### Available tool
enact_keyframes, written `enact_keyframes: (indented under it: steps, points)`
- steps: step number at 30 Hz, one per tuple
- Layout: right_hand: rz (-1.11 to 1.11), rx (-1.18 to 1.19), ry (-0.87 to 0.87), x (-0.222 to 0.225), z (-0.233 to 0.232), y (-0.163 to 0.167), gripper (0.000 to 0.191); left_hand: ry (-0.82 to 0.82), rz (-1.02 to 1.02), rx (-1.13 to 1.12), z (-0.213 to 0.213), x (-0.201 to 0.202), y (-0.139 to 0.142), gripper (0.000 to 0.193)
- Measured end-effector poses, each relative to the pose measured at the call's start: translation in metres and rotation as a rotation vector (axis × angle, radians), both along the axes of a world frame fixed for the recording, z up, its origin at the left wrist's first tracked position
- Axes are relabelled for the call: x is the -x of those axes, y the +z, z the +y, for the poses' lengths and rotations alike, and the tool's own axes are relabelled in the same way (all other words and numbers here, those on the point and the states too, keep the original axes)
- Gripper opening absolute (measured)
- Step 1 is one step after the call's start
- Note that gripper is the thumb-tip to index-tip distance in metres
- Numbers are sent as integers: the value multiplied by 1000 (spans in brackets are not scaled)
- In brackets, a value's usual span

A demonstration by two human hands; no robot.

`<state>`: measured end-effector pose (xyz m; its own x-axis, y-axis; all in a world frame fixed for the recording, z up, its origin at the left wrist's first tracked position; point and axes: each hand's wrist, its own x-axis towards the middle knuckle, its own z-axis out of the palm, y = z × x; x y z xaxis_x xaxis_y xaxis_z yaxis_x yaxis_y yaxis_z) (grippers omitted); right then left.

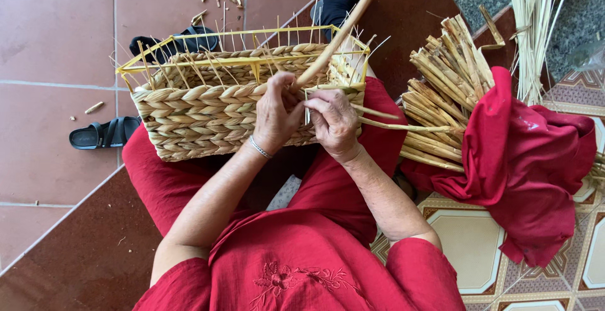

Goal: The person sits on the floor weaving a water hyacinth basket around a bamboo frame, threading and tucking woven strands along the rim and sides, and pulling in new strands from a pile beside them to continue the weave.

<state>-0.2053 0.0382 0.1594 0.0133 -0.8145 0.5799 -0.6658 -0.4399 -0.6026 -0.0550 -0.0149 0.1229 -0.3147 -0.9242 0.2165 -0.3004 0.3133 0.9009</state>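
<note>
Below, red floor tiles (57,34) carry 2 black sandals (104,132); left hand (276,112) closes around a thick reed (343,30), right hand (334,122) pinches strands (378,122) at the woven basket (195,119).

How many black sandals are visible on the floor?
2. One black sandal lies on the red tiles left of the woven basket. The other sandal is behind the basket, partly hidden by its yellow frame. More may be hidden.

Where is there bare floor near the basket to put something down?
Bare red tiles lie left of the woven basket, above the black sandal. The dark tile beside the left arm is also free. The right side is crowded by the reed bundle and red cloth.
</note>
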Motion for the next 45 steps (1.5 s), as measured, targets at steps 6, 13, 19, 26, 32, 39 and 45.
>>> enact_keyframes:
  steps: [6,13,19,26,32,39,45]
  points:
    - [270,146,4,-1,3,-11,20,-30,-112,350,5,-3,-1,42]
    - [461,235,-131,23,-4,-5,14,-59,-240,382,-3,1,10,55]
    - [726,20,-299,46,-16,18,48,-106,-221,355,-4,-9,14,26]
    - [468,-193,-224,47,-37,6,48,-247,-204,517,-5,-22,2,24]
    - [230,-517,-148,53,-22,-5,33,-154,-448,164,-31,0,-22,12]
    - [404,-188,-169,62,-14,-4,26,-44,-559,329,-38,17,-16,78]
    - [569,-41,-85,63,13,6,37,-44,-610,522,-37,15,-11,70]
